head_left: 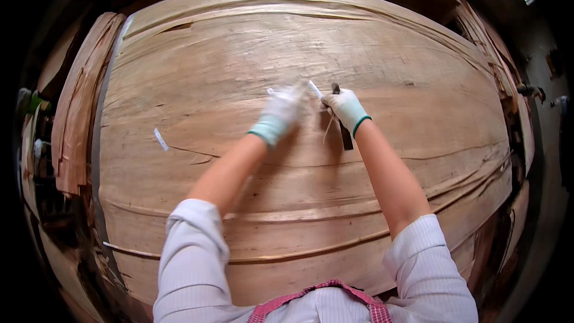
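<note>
My right hand (347, 109), in a white glove with a green cuff, is closed around a long, flat, dark tool (347, 137), perhaps a knife; its end sticks out below the hand. A white strip (315, 89) juts from its fingertips, and a thin pale sliver hangs beneath. My left hand (281, 112), gloved likewise, is over the wood just to the left. Motion smears its fingers, so what they hold cannot be made out. Both hands are above a broad sheet of wood veneer (239, 173). Another white strip (161, 139) lies on the veneer at the left, beside a crack.
Loose veneer strips (257, 258) run across the near part of the sheet. More lie along its far edge. Bundles of veneer (84, 101) stand at the left side, and other veneer pieces (487, 48) hang at the right edge.
</note>
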### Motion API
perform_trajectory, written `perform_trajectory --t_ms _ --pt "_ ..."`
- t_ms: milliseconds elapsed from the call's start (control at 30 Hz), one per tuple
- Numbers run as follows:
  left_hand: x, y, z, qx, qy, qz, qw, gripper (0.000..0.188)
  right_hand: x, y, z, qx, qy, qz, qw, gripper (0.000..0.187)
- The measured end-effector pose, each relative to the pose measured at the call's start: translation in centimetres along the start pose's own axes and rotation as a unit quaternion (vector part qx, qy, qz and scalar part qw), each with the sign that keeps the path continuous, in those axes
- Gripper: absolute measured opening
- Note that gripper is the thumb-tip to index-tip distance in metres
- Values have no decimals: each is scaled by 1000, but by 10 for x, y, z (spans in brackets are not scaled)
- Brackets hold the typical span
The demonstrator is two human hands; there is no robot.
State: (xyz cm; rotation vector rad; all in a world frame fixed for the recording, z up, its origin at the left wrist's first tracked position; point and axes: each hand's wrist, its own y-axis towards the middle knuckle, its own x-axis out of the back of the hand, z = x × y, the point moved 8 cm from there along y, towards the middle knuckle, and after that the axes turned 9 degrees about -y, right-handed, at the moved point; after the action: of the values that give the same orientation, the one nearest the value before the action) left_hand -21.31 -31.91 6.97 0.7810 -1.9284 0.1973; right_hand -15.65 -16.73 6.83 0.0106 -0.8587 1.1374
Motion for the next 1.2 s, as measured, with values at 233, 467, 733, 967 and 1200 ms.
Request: perform_trajectory --t_ms 233,467,733,967,1200 --pt "-42 22 -36 -72 102 -2 992 45 66 8 3 66 -357 -72 929 20" --pt "-40 -53 -156 -167 -149 -23 974 60 106 -174 -107 -51 13 -46 998 17" --pt "-82 -35 -210 -118 -205 11 972 48 110 -140 -165 -60 102 -41 992 21" --pt "-127 -31 -266 -151 -18 47 987 26 129 -126 -215 -72 -265 -98 957 45" --pt "-153 -35 -274 -21 146 206 967 44 104 -262 -210 -64 261 -127 955 23"
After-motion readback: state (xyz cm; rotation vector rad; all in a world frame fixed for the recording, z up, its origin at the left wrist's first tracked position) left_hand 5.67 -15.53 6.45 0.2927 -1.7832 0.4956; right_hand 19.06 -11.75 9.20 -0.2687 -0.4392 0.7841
